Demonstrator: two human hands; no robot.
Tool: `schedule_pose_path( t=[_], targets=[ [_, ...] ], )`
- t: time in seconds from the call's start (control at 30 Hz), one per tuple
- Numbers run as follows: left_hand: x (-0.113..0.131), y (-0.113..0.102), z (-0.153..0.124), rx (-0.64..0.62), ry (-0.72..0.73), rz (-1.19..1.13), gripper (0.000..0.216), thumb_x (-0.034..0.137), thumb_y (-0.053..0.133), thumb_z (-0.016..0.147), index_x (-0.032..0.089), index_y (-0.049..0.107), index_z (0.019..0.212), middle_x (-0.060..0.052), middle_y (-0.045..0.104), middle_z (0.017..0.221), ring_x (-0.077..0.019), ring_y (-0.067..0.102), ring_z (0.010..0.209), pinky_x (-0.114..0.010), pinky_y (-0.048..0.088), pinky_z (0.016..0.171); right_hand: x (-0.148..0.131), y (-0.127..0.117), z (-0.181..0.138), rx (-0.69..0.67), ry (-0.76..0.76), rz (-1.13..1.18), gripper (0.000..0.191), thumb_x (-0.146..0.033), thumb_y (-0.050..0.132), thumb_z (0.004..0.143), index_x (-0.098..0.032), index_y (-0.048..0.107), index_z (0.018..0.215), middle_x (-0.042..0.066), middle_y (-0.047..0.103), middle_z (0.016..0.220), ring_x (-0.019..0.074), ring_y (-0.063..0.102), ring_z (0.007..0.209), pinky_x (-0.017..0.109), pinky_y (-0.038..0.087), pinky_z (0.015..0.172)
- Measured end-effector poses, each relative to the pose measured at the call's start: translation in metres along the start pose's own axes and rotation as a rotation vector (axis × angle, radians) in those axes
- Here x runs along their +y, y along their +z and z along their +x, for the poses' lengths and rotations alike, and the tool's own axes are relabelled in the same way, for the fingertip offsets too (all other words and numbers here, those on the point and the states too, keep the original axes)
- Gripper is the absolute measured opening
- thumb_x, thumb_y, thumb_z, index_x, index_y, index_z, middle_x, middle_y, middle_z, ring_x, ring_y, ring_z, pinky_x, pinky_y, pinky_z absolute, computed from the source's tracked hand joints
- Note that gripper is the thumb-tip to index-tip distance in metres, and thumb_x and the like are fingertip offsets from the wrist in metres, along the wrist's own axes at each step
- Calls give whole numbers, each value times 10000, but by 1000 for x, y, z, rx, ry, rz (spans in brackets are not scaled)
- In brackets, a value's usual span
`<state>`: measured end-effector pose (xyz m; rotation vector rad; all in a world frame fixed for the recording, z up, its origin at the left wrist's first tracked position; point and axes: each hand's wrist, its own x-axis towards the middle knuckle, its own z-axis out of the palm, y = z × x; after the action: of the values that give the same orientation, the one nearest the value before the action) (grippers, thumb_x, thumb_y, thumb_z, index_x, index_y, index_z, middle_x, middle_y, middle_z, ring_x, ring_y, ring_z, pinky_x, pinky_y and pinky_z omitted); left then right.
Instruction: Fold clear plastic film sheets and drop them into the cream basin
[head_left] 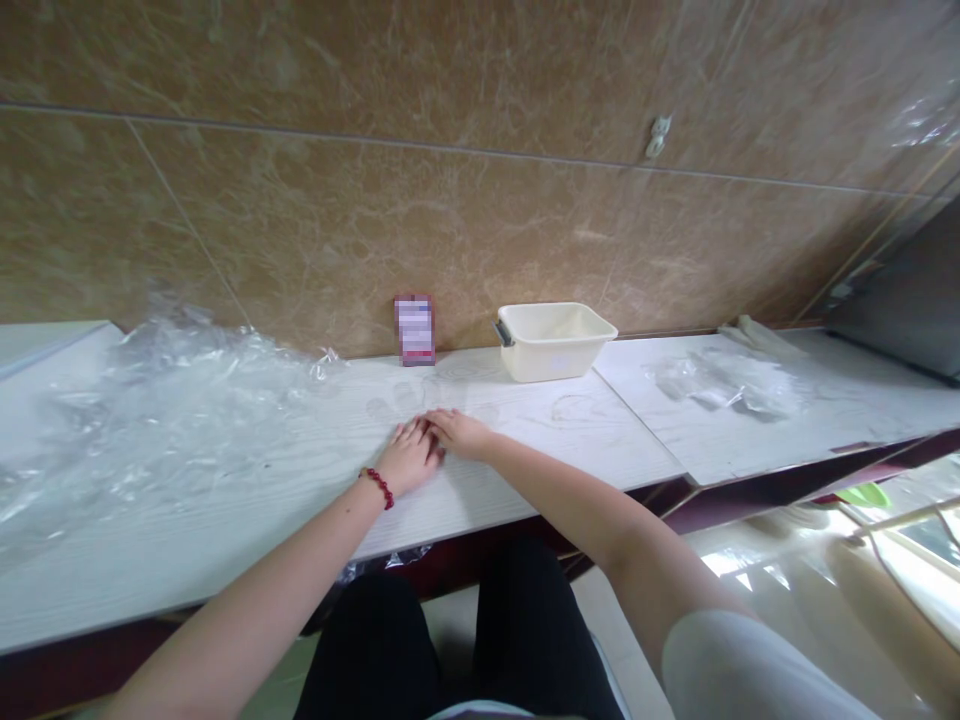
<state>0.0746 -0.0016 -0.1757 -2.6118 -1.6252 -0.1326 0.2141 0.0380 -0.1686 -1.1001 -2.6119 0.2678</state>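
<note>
My left hand (409, 455), with a red bead bracelet at the wrist, lies flat on the white table (225, 520) with its fingers stretched forward. My right hand (461, 432) rests beside it, fingers extended and touching the left hand's fingertips. Neither hand holds anything that I can see. A small pink box (415, 329) stands against the wall just beyond the hands. A cream plastic tub (553, 339) sits to the right of the box.
Crumpled clear plastic film (157, 400) covers the table's left part. Another piece of clear plastic (720, 380) lies on the right table section. A brown marble wall (450, 200) backs the table. A glossy floor shows at the lower right.
</note>
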Motion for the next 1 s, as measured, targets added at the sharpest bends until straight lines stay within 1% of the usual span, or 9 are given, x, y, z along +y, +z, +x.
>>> schedule_pose_path(
  t=[0.13, 0.3, 0.4, 0.6, 0.67, 0.7, 0.83, 0.9, 1.0],
  targets=[
    [0, 4, -4, 19, -30, 60, 557, 420, 252, 806, 60, 365, 1217, -139, 287, 1313, -239, 220, 1216, -415, 144, 990, 16, 3, 7, -55, 39, -101, 469, -403, 238, 847, -200, 300, 1265, 49, 299, 1317, 204, 229, 1217, 440, 164, 976],
    [-2, 4, -5, 26, -36, 67, 569, 439, 229, 807, 90, 324, 1246, -120, 255, 1331, -227, 195, 1226, -404, 142, 990, 35, -4, 18, -135, 169, -156, 576, -550, 174, 802, -271, 192, 1306, 9, 163, 1369, 216, 118, 1249, 424, 97, 990],
    [-2, 5, -5, 21, -35, 54, 583, 447, 237, 803, 90, 293, 1261, -121, 243, 1335, -228, 189, 1228, -406, 141, 989, 45, -6, 26, -151, 248, -166, 601, -574, 168, 788, -276, 168, 1310, 18, 136, 1376, 220, 89, 1253, 436, 66, 986],
    [-3, 5, -6, 46, -30, -2, 590, 462, 240, 800, 96, 303, 1258, -130, 252, 1330, -237, 195, 1226, -418, 146, 988, 57, -11, 42, -56, 441, -185, 598, -544, 161, 801, -222, 223, 1301, 56, 153, 1370, 250, 59, 1252, 506, 25, 961],
    [-2, 5, -6, 51, -29, -15, 581, 460, 249, 799, 109, 307, 1257, -125, 258, 1328, -237, 198, 1225, -417, 148, 987, 52, -10, 45, 26, 415, -199, 578, -488, 162, 824, -166, 237, 1298, 75, 185, 1360, 230, 65, 1254, 470, 28, 980],
    [-2, 4, -6, 51, -29, -16, 577, 457, 252, 799, 110, 309, 1256, -124, 265, 1326, -237, 200, 1224, -416, 147, 987, 49, -9, 47, 53, 353, -198, 559, -454, 166, 834, -146, 246, 1294, 76, 209, 1352, 213, 85, 1253, 435, 42, 993],
    [-2, 4, -6, 36, -22, 2, 592, 460, 237, 800, 85, 312, 1253, -138, 289, 1312, -247, 209, 1220, -420, 136, 988, 31, 5, 52, -33, 73, -145, 490, -340, 195, 846, -115, 298, 1269, 63, 305, 1314, 174, 201, 1226, 348, 136, 1000],
    [-2, 4, -5, 32, -24, 10, 604, 465, 225, 801, 71, 319, 1248, -146, 296, 1307, -251, 206, 1220, -420, 132, 988, 27, 11, 55, -63, 75, -131, 482, -314, 191, 845, -108, 303, 1266, 66, 293, 1319, 181, 215, 1221, 365, 152, 993],
    [-3, 4, -5, 40, -25, 4, 608, 464, 221, 802, 66, 311, 1252, -144, 289, 1311, -252, 189, 1225, -422, 127, 990, 29, 15, 63, -75, 152, -132, 504, -346, 191, 841, -117, 264, 1284, 61, 233, 1345, 190, 186, 1231, 401, 137, 991]
  ],
)
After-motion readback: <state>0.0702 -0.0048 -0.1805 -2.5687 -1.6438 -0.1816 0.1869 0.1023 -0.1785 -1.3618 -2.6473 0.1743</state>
